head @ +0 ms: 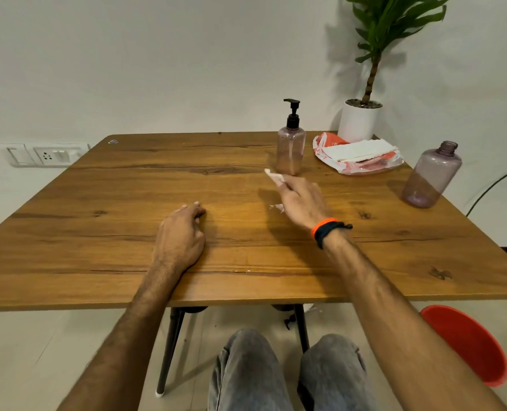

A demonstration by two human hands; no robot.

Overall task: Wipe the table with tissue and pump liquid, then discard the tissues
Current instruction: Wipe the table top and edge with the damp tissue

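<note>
1. Head view, the step in hand. The right hand (301, 200) is reached out over the table (127, 185) and pinches a small scrap of tissue (271, 174) at its fingertips. It looks like either the start of a wiping pass or the gathering of used bits for discarding; I cannot tell which. To do it well, I would keep the pinch firm but flat, so that the tissue meets the wood instead of balling up. I would sweep toward the near edge and collect the second tissue scrap (276, 207), which lies on the table just under and to the left of the hand.

2. Head view, the grip. The right fingers are curled closed on the tissue, with only a white tip showing beyond them. The left hand (181, 232) rests on the table well to the left of the grip, its fingers loosely curled and holding nothing that I can see.

3. Head view, things around the grip.
   - The pump bottle (290, 146) stands upright just beyond the pinched tissue, close but apparently not touching it.
   - The tissue pack (359, 155) lies farther off to the right, with white sheets showing on top.
   - A capless bottle (431, 176) stands well to the right of the grip.
   - A red bin (468, 345) sits on the floor below the table edge, on the right arm's side. It is a likely place for the discards.
   - A potted plant (361, 120) stands behind the pack.
</note>
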